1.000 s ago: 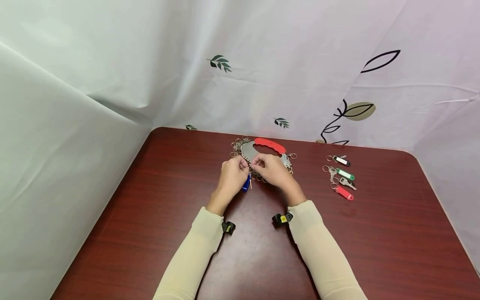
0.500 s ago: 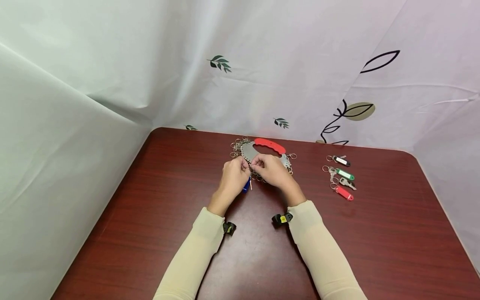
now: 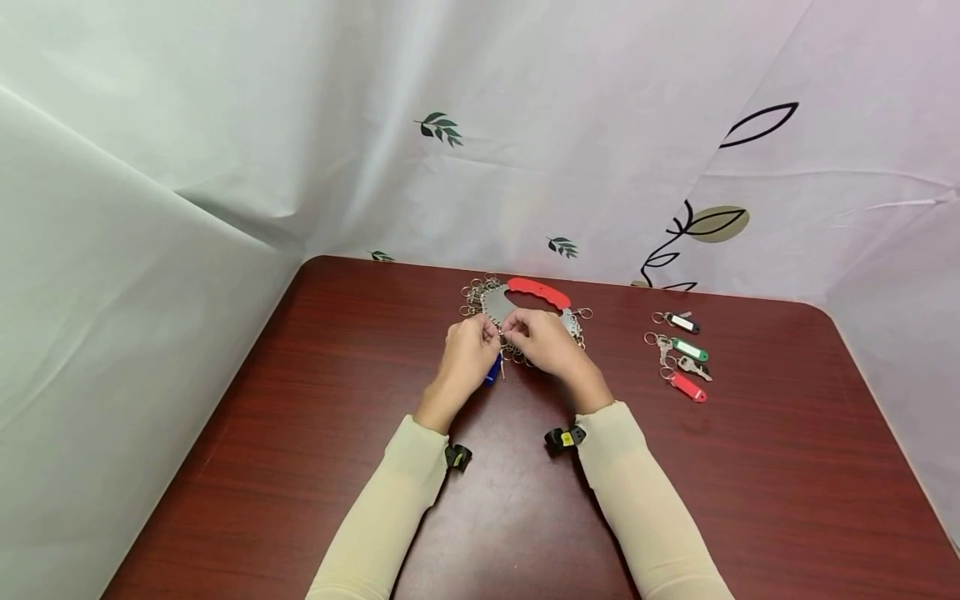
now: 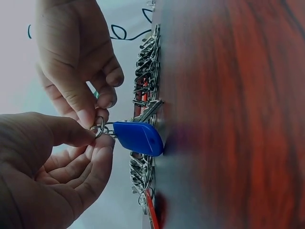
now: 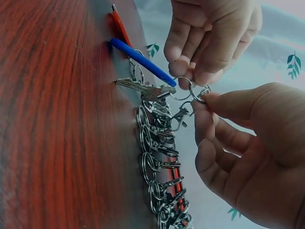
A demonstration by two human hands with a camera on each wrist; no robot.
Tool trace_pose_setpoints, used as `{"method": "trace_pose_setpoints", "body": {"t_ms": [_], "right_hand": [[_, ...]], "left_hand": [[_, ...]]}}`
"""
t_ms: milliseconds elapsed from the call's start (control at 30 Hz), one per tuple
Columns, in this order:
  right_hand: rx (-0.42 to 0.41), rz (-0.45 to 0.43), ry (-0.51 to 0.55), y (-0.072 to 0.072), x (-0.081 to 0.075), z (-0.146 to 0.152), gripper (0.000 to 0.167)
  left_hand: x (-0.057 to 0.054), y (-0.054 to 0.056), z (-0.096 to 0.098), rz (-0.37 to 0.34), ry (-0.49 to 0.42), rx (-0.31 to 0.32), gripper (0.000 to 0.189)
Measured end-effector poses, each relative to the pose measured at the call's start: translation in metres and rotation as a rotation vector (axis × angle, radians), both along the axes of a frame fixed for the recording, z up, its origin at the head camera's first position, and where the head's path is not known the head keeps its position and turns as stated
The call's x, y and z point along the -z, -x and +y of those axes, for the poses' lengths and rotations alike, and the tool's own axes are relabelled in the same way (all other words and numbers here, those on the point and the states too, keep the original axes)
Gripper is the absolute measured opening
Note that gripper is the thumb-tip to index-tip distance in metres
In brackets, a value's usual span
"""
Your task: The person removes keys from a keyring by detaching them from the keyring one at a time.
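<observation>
My left hand (image 3: 468, 350) pinches the key ring (image 5: 180, 88) that carries a blue key tag (image 4: 139, 138) and a silver key (image 5: 145, 88). My right hand (image 3: 546, 337) pinches a small metal ring (image 5: 199, 94) that meets this key ring, thumb against fingers. Both hands' fingertips nearly touch. Behind them lies a grey metal key holder (image 3: 495, 302) with a red handle (image 3: 538, 292), its curved edge lined with several small rings and clips (image 5: 150, 164). The blue tag and key hang just above the table. Fingertips partly cover where the two rings meet.
On the right of the brown table (image 3: 337, 375) lie keys on rings with a black tag (image 3: 684, 323), a green tag (image 3: 690, 349) and a red tag (image 3: 687, 387). White curtains (image 3: 487, 167) with leaf prints stand behind the table's far edge.
Both hands stay at nearly the same spot. My left hand has shifted very slightly to the right, covering a bit more of the blue key tag in the head view.
</observation>
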State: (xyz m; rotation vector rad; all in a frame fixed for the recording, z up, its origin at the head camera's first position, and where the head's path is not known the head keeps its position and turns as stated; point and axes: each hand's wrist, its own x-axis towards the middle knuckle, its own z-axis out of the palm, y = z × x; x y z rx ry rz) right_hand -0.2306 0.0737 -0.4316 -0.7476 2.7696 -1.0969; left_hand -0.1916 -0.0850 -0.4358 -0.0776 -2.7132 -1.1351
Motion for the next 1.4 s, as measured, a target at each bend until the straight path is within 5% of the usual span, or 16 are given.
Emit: {"method": "trace_pose_setpoints", "body": {"t_ms": [200, 367, 533, 700, 1400], "right_hand": [[-0.025, 0.080, -0.037, -0.0017, -0.0023, -0.0002, 0.005], [-0.034, 0.133, -0.063, -0.0004, -0.0015, 0.0007, 0.006], [-0.039, 0.156, -0.072, 0.0002, -0.0019, 0.0014, 0.007], [-0.041, 0.160, -0.061, 0.0004, -0.0036, 0.0024, 0.006], [-0.046, 0.168, -0.058, 0.0005, -0.0014, 0.0009, 0.006]], "left_hand": [[0.0000, 0.0010, -0.0010, 0.000, -0.024, 0.029, 0.010], [0.0005, 0.0023, -0.0025, 0.076, -0.048, 0.037, 0.009], [0.0010, 0.0033, -0.0030, 0.143, -0.059, 0.115, 0.024], [0.0013, 0.0035, -0.0029, 0.120, -0.067, 0.171, 0.025], [0.0006, 0.0034, -0.0047, 0.095, 0.090, 0.154, 0.010]]}}
